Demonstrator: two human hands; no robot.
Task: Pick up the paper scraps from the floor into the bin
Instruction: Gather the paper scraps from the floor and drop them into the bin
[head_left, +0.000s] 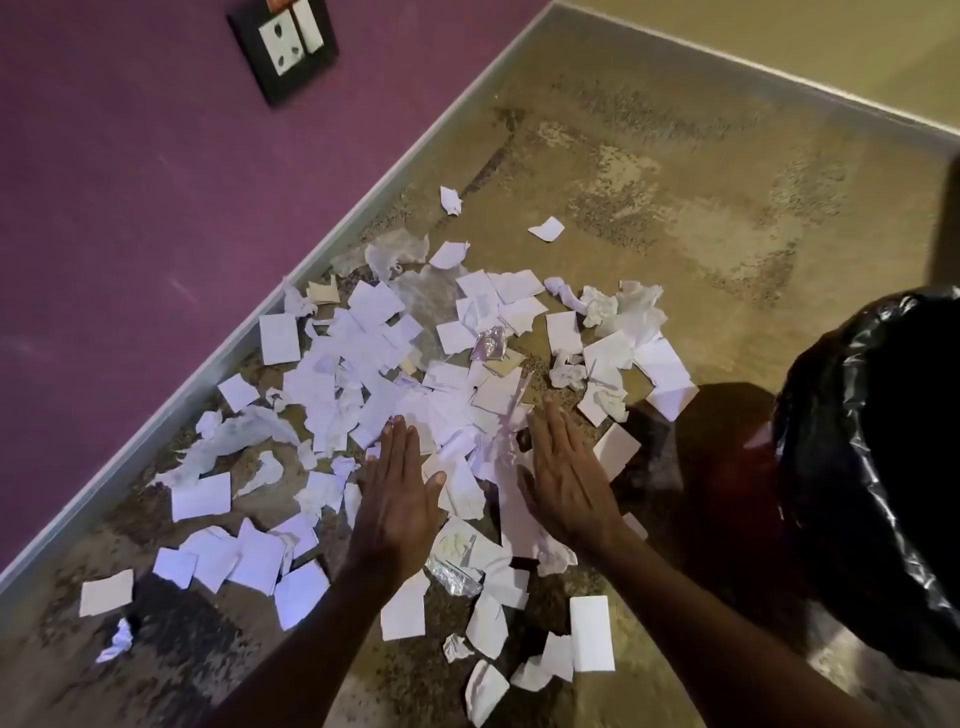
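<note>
The bin (883, 467) stands at the right, beside paper scraps (415, 395) strewn over the floor (675, 208). Left hand (397, 488) and right hand (566, 478) lie flat, fingers together, holding nothing. Light, limp scraps probably scatter; scoop from the pile's edges

scraps (363, 364): white, torn and crumpled paper, strewn flat over the floor (701, 182) in a loose heap beside the wall | bin (883, 467): black-lined, upright, set at the right, near the heap
</note>
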